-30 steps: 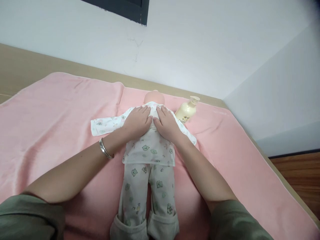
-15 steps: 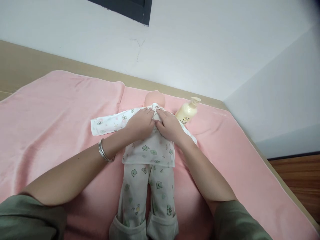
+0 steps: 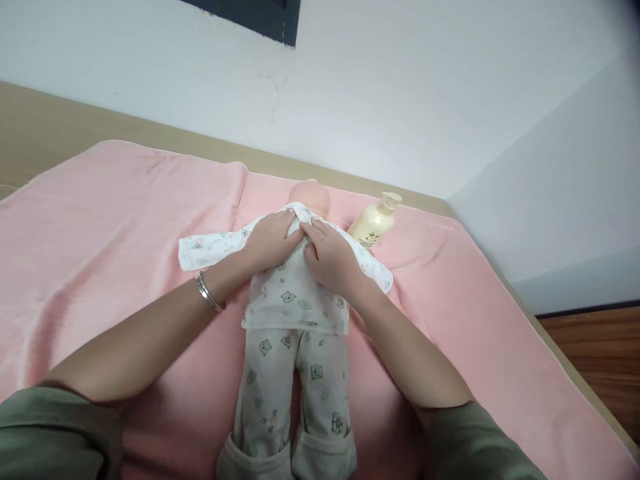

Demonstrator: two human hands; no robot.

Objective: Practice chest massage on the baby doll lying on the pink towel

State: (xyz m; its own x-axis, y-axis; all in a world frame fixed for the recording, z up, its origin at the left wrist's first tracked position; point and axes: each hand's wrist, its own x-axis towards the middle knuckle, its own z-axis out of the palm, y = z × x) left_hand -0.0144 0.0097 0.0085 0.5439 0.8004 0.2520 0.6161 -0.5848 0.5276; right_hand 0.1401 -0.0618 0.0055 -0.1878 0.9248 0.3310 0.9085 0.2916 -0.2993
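Note:
A doll lies on its back in a white baby shirt [image 3: 287, 297] and matching baby trousers [image 3: 320, 383], both printed with green animals. Its rounded head [image 3: 310, 198] shows above the collar. My left hand [image 3: 273, 239] rests on the upper chest, fingers stretched and thumb apart. My right hand [image 3: 331, 255] is bent over the chest, its fingertips closed on cloth at the collar; the exact grip is partly hidden. Between the hands the neckline is bunched. Both sleeves lie spread out sideways.
A pale yellow pump bottle [image 3: 375, 220] leans beside the doll's head, close to the right sleeve. Beneath everything is a pink blanket [image 3: 125, 213] with wrinkles. A white wall [image 3: 380, 100] rises behind the wooden bed edge [image 3: 195, 143].
My left hand has moved slightly left and its thumb has spread from the fingers. The bunched collar has shifted left. My right hand has moved slightly left and down.

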